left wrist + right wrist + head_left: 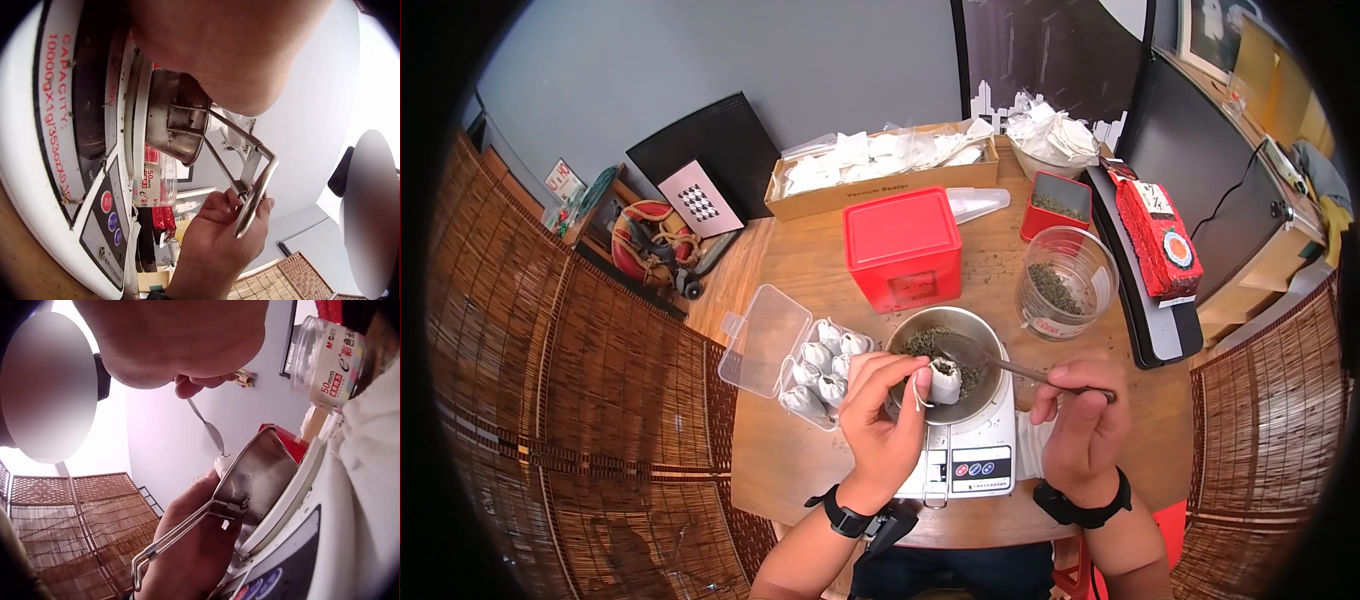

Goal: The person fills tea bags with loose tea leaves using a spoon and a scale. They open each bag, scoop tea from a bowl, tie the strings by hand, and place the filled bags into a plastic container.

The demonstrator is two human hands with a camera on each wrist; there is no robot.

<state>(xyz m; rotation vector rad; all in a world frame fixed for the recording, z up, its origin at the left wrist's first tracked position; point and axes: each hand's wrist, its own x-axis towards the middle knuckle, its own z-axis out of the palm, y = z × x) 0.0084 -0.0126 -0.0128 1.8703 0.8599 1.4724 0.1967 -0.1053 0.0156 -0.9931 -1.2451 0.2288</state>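
Observation:
My left hand (882,412) pinches a small white cloth bag (945,382) by its edge, over the near side of a steel bowl (992,398). Dark dried leaves show in the bag's mouth, and more lie in the bowl. In my right hand (1087,425) is the handle of a metal spoon (1028,371), its bowl end just above the bag. The steel bowl stands on a white scale (998,440). From the right wrist view, the spoon (214,436) points down to the bag (223,464) at the rim.
Filled white bags (807,374) lie in a clear box left of the scale. Behind stand a red tin (903,240), a clear jar (1050,318) with leaves, an open red tin (1055,222) and a cardboard box (850,201) of white bags. A red packet (1152,235) lies right.

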